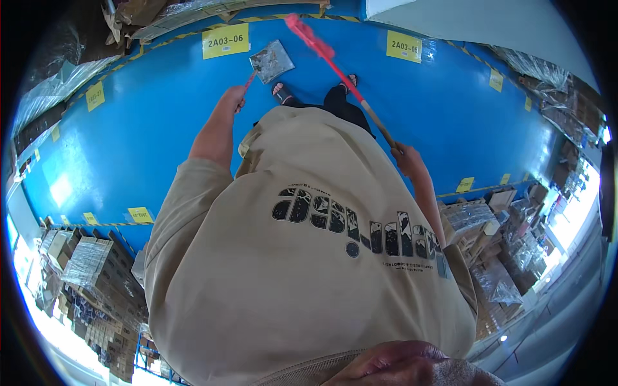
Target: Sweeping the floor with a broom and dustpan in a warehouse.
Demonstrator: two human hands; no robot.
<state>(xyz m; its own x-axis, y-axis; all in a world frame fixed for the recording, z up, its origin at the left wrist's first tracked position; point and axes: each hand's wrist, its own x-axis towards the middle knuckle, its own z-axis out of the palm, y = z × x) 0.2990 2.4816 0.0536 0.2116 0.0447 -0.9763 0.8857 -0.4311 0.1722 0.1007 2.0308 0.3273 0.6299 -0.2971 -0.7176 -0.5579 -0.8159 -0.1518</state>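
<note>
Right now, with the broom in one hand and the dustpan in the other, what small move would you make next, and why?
Probably draw the broom head toward the dustpan. The left hand holds the pan on the blue floor, while the right hand holds the broom, whose red head sits just right of it.

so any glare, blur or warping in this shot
Head view: fisheye bends the blue floor edges toward the rim; windows blow out at both lower sides; the broom head is motion-blurred; left hand and right hand stay sharp.
</note>
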